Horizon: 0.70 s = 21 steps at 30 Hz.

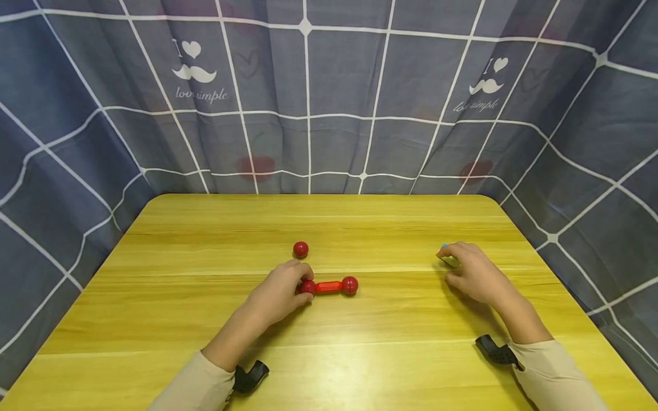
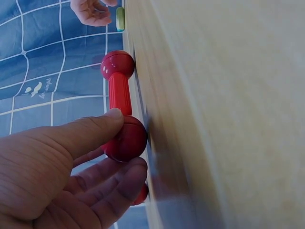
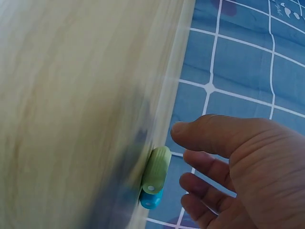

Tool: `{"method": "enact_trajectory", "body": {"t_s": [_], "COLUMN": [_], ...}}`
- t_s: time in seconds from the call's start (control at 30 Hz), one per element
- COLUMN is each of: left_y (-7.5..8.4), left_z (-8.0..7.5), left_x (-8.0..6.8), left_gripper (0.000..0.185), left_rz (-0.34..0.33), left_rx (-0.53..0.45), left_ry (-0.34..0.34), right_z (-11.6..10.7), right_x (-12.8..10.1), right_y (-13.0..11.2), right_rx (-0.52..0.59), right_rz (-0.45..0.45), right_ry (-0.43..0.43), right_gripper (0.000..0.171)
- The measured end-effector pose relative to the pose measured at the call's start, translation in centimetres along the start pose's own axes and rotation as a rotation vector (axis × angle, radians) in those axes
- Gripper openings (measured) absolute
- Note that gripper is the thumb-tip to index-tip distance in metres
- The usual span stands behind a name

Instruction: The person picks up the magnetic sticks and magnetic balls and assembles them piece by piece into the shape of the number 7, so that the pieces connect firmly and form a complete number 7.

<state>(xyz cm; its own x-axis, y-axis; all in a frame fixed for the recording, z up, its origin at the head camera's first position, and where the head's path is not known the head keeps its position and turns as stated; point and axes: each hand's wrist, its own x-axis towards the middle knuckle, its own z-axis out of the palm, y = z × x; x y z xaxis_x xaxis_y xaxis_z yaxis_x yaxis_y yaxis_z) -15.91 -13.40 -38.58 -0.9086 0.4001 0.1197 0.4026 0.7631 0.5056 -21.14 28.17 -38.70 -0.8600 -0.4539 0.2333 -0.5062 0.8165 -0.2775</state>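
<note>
A red toy dumbbell (image 1: 329, 286), with a ribbed bar between two darker red balls, lies on the wooden table. My left hand (image 1: 280, 290) holds its left ball (image 2: 126, 138) between the thumb and curled fingers. Just beyond that hand sits a separate red ball (image 1: 300, 249), partly hidden by fingers in the left wrist view. On the right, my right hand (image 1: 475, 274) hovers over a small green ribbed piece (image 3: 157, 169) with a blue piece (image 3: 151, 199) against it. Its thumb and fingers are spread apart in the right wrist view, and a gap separates them from the green piece.
The yellow wooden table (image 1: 390, 365) has rounded far corners. A dark grey-blue curtain (image 1: 339, 142) with white grid lines hangs behind it and along both sides. A black wrist mount (image 1: 251, 377) shows at the left sleeve, and another black mount (image 1: 494, 350) at the right sleeve.
</note>
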Motion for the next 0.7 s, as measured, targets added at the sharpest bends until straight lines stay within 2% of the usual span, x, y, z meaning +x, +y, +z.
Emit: {"method": "enact_trajectory", "body": {"t_s": [0.7], "left_y": [0.09], "left_z": [-0.25], "left_x": [0.0], "left_gripper": [0.024], "left_rz": [0.0], "left_rx": [-0.012], "left_ry": [-0.009], "right_z": [0.12], "right_x": [-0.19], "right_y": [0.49], "right_rx": [0.006], "right_rz": [0.076], "right_ry": [-0.047], "right_gripper": [0.035]}}
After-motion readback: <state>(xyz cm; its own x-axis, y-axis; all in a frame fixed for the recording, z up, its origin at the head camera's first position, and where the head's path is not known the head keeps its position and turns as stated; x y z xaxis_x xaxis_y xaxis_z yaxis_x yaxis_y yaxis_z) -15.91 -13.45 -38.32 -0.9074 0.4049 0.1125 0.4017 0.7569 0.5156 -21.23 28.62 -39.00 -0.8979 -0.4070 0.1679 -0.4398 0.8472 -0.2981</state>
